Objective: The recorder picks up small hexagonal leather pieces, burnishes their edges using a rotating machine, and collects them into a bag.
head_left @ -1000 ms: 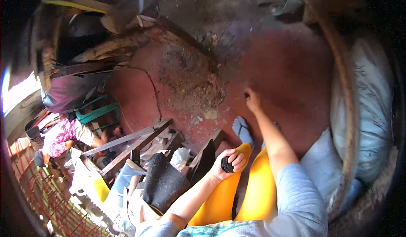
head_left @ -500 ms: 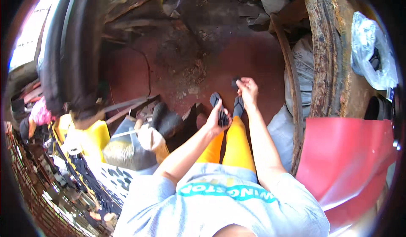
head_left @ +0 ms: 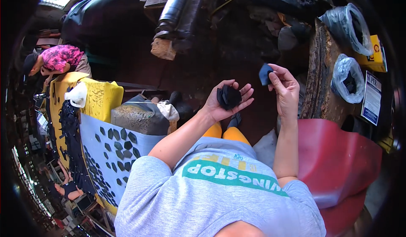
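Observation:
A small stack of flat black cut pieces [head_left: 229,97] lies in my left hand [head_left: 212,106], whose thumb curves beside it while the fingers stretch out under it. Between the thumb and fingertips of my right hand [head_left: 286,91] is a single flat piece [head_left: 265,74] with angled sides, catching a bluish shine. My two hands are held apart in front of me at about the same height. Many similar dark angular pieces [head_left: 120,154] are spread over a light blue sheet [head_left: 146,142] to my left. What the pieces are made of is hard to tell.
On the left are a yellow cover [head_left: 101,99], a white cup-like object [head_left: 77,95] and a bent-over person in pink [head_left: 63,57]. Metal rollers [head_left: 179,13] stand ahead. To the right are a worn wooden beam [head_left: 315,80], plastic bags [head_left: 347,78] and a red sheet [head_left: 334,161].
Both hands have come up closer, and the pieces in them show larger. My view has swung, bringing the rollers, the piece-covered sheet and the person in pink into clearer sight.

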